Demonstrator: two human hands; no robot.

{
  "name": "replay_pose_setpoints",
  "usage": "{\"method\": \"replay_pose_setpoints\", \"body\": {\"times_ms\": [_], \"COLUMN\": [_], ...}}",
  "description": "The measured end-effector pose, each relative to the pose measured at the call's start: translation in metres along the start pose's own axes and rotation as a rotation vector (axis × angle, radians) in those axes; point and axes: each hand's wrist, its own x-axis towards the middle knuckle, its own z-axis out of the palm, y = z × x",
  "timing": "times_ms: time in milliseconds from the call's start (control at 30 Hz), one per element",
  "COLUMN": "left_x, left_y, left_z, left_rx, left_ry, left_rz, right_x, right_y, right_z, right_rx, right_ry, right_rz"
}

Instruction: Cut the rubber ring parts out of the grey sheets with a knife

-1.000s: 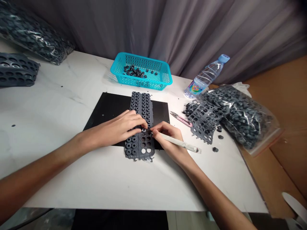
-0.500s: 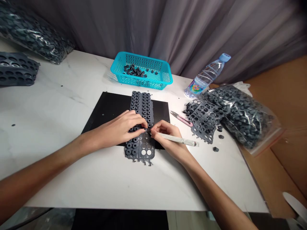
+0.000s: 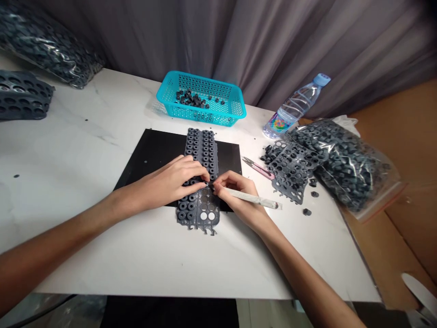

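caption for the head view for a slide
Left hand steadies a rubber sheet on a black mat; right hand holds a knife.

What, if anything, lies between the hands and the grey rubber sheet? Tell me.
Nothing visible does. The left hand rests flat on the grey rubber sheet, and the right hand holds a white tool with its tip at the sheet beside the left fingertips.

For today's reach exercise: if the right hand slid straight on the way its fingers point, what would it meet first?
The right hand points left across the rubber sheet. It would most likely meet the left hand first, whose fingertips look almost touching.
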Motion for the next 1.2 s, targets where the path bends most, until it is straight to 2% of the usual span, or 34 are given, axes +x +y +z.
{"method": "replay_pose_setpoints", "body": {"times_ms": [367,967,1200], "left_x": [0.0,0.0,0.0], "left_y": [0.007,0.006,0.013], "left_z": [0.008,0.007,0.015], "left_rx": [0.144,0.086,0.271], "left_ry": [0.053,0.07,0.067], "left_rz": [0.046,0.011,0.068], "right_x": [-0.002,-0.001,-0.003], "right_y": [-0.002,0.001,-0.002], "right_z": [0.002,0.004,0.005], "right_rx": [0.003,-0.006,-0.051], "right_ry": [0.021,0.027,0.035], "right_rz": [0.023,0.025,-0.02]}}
